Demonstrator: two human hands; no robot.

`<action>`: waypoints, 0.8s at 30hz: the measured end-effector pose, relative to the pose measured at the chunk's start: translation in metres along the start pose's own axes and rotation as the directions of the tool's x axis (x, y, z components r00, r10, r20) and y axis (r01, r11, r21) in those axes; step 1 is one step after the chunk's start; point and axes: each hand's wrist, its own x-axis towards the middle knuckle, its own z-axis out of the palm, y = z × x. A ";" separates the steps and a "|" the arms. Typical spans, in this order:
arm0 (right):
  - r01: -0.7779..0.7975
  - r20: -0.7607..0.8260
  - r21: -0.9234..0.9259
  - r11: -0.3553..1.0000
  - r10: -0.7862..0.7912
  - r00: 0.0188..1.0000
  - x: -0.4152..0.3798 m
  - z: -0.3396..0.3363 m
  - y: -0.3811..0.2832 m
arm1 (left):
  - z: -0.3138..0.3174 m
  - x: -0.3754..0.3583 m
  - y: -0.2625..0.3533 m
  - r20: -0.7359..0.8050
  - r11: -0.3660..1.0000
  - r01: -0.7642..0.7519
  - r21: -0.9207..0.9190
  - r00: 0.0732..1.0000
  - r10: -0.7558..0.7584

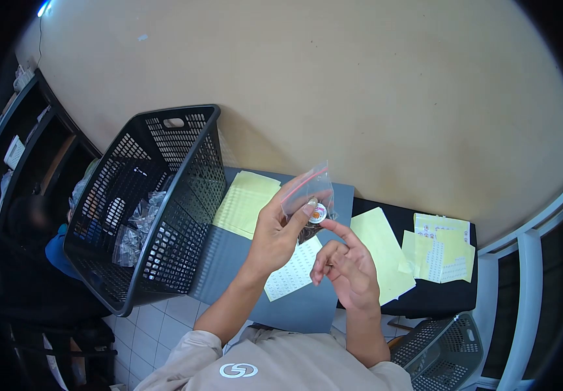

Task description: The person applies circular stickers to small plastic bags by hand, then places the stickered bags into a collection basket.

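Note:
My left hand [274, 236] grips a small clear zip bag [323, 186] with a red strip along its top and dark contents in its lower part. A round white sticker [318, 214] with a coloured print is on the bag's front, with my left thumb at its edge. My right hand [353, 274] holds nothing; its index finger reaches to the sticker's lower edge while the other fingers are loosely curled. Below the hands, a white sheet of small printed labels [289, 272] lies on the grey table [229, 274].
A large dark basket [184, 215] on the left contains several filled bags [131, 238]. Yellow sheets [245, 202] lie beside it. More yellow paper [379, 254] and label sheets [447, 251] rest on a black surface at right. Another basket [447, 352] stands below; a person's blue sleeve [57, 253] shows at far left.

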 end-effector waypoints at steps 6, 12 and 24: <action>0.102 -0.362 -0.300 0.949 -0.212 0.908 0.017 0.012 0.009 | 0.003 -0.001 -0.006 0.092 0.988 -0.111 0.109 0.991 0.101; 0.194 -0.299 -0.222 0.956 -0.256 0.919 0.022 0.010 0.015 | 0.000 0.000 -0.012 -0.036 0.970 0.051 -0.239 0.997 -0.061; 0.141 -0.346 -0.247 0.959 -0.223 0.911 0.030 0.016 0.018 | -0.004 -0.002 -0.015 0.036 0.980 -0.142 0.136 0.990 0.138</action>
